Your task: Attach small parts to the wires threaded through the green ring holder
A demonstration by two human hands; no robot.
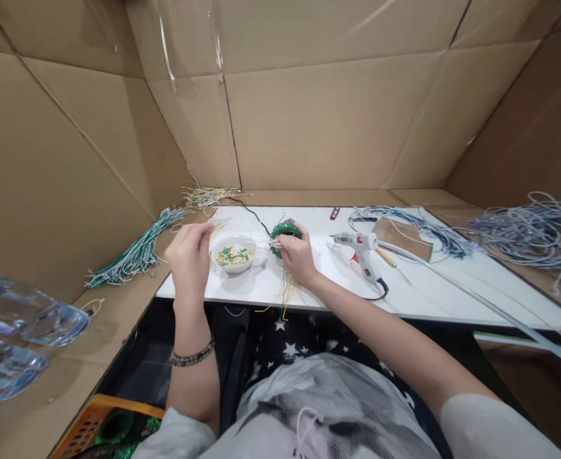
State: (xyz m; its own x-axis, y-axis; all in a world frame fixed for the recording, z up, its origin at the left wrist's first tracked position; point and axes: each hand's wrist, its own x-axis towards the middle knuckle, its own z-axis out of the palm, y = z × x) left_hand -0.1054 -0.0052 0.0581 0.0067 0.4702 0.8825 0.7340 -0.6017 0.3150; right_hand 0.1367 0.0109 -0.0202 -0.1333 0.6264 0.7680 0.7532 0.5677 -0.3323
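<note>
The right hand (298, 255) pinches a green coil (285, 231) just right of the white bowl (235, 254), fingers pressed around it. The left hand (190, 253) hovers left of the bowl, fingers curled together, holding nothing I can make out.

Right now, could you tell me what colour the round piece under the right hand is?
Green, seen in the head view: the round piece.

Hidden and cut-off parts

Green wreath (285, 231) half covered by right hand (297, 255); orange crate (87, 424) cut off below; bowl contents (234, 255) perhaps leaves, too small.
</note>
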